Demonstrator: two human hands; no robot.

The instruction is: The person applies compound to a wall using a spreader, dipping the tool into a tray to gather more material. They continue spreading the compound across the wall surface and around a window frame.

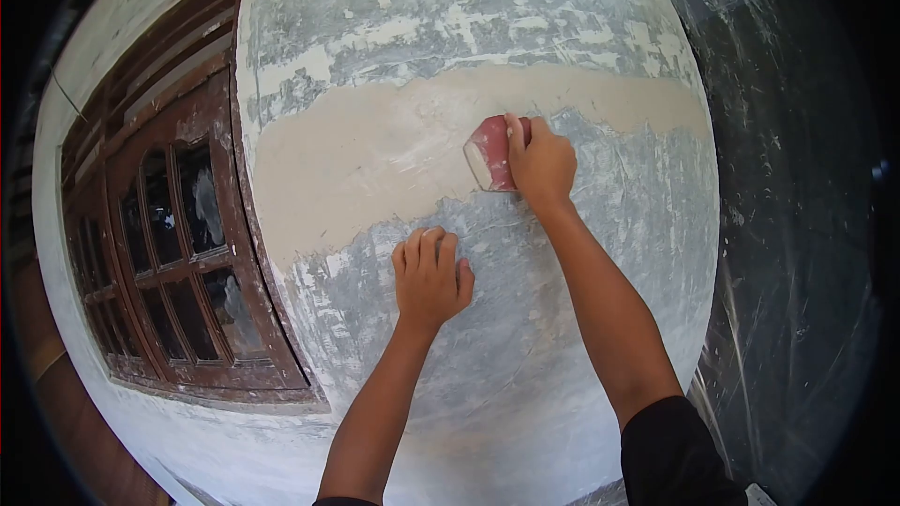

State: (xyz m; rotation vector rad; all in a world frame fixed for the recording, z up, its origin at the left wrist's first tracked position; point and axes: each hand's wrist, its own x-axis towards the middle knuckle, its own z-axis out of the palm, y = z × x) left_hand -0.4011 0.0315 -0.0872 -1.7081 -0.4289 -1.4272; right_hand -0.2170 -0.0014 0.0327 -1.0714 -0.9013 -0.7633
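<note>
My right hand [544, 164] grips a red plastic putty scraper [491, 152], its left part smeared with pale filler. The scraper lies against the wall, over the lower edge of a wide beige band of filler [337, 159]. Lower and to the left, my left hand [431, 272] is at the grey, patchy wall [506, 309], just under the band. Its fingers are slightly bent and the thumb stands apart, with nothing held.
At the left, a brown wooden window [178, 272] with glass panes is set into the wall. A dark, streaked surface [778, 253] rises along the right. Older white filler patches [394, 33] show above the beige band.
</note>
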